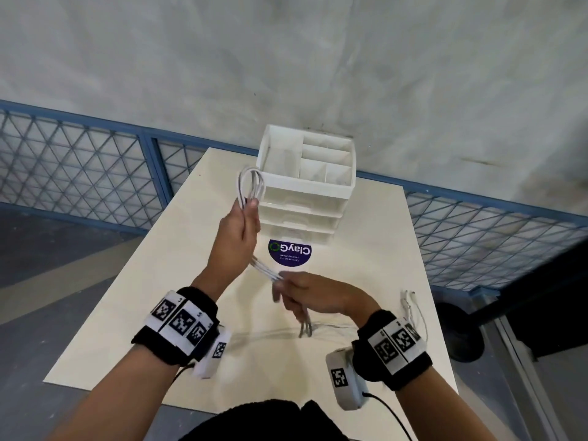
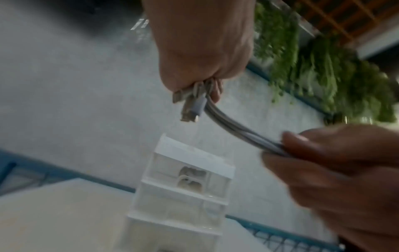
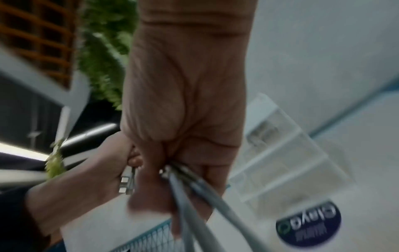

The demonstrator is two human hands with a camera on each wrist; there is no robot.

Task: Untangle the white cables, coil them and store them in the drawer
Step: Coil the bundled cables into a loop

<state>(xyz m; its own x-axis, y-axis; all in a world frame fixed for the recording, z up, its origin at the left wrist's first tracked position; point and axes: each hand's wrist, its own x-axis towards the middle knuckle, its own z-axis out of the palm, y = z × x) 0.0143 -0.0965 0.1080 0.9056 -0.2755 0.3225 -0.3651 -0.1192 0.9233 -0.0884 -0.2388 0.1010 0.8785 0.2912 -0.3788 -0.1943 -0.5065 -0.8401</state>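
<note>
The step in hand appears to be coiling. The left hand [image 1: 241, 227] is raised above the table [image 1: 143, 297], wrist uppermost, fingers curled round the gathered white cable [image 1: 249, 186]; a loop stands up out of the fist, just beside the drawer unit [image 1: 305, 189]. The left-wrist view shows connector ends [image 2: 190, 109] protruding from the fist. To coil well, this hand should keep a firm, steady hold so that the loops already formed do not slip or spread.

The strands run down and rightward to the right hand [image 1: 305, 294], held lower with the palm turned down, fingers closed round the bundle. The slack trails across the table. This hand should feed the slack in even turns, without twisting.

Further right, another white cable [image 1: 413, 310] lies loose on the table. All drawers appear closed; one must be opened before storage.
</note>
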